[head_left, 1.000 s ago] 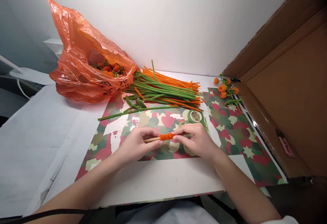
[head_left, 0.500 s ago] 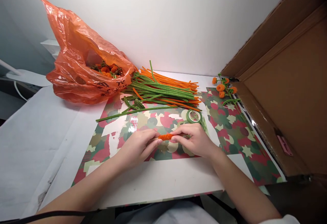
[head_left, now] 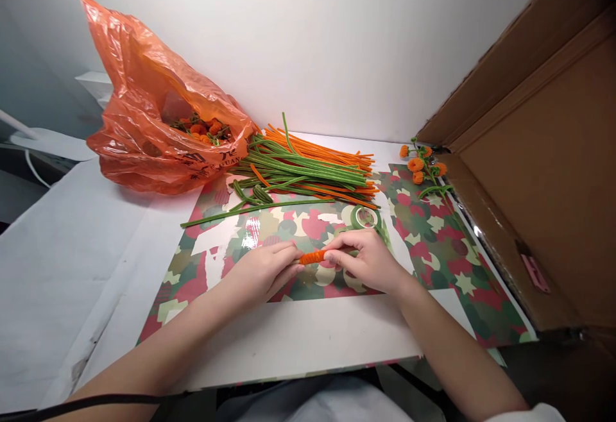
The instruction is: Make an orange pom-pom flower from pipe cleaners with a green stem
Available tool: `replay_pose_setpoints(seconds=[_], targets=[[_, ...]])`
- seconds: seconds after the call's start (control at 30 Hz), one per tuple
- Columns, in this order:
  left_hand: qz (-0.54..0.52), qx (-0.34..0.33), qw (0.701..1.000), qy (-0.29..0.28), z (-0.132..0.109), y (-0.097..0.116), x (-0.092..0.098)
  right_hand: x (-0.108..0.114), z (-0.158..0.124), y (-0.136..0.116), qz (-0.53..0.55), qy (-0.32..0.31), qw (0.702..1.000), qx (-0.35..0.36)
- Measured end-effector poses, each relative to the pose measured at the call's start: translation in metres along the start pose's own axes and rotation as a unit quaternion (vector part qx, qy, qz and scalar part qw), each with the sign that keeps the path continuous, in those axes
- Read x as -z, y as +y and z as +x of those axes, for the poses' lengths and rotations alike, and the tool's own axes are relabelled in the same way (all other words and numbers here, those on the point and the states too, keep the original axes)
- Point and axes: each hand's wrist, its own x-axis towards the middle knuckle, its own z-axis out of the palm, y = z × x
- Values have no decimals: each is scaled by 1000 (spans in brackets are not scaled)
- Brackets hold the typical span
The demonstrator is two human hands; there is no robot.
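Observation:
An orange pipe cleaner coil [head_left: 312, 257] is held between both hands above the camouflage-patterned paper [head_left: 433, 249]. My left hand [head_left: 262, 270] pinches its left end, fingers closed around a thin stick that is mostly hidden. My right hand [head_left: 368, 258] pinches the coil's right end with fingers closed. A roll of green tape [head_left: 366, 217] lies just beyond my right hand.
A pile of green and orange pipe cleaners [head_left: 308, 168] lies behind the hands. An orange plastic bag [head_left: 154, 108] with small orange flowers stands at back left. A finished orange flower sprig [head_left: 423, 168] lies at right, beside a large cardboard box [head_left: 543, 152].
The wooden stick seen left of the coil a second ago is now covered by my left fingers. Both hands stayed in place, turning the coil slightly.

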Motion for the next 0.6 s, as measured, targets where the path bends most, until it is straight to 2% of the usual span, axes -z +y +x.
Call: replay_pose_setpoints(seconds=[0.13,0.27,0.37,0.43,0.5,0.6], targets=[[79,-18,996,23,0,0,-1,0,0,2,-23,-3,1000,16],[69,1,998,-4,0,2,2,0,0,6,-87,18,990,107],[-6,56,996,-63,2,6,8,-1,-1,10,-127,18,971,203],[-92,107,983,-121,3,9,13,-1,-1,13,-142,2,960,242],[-180,158,954,-179,5,11,18,-2,-2,16,-153,-18,952,264],[-294,222,904,-218,6,11,23,-4,-3,17,-175,-17,935,308]])
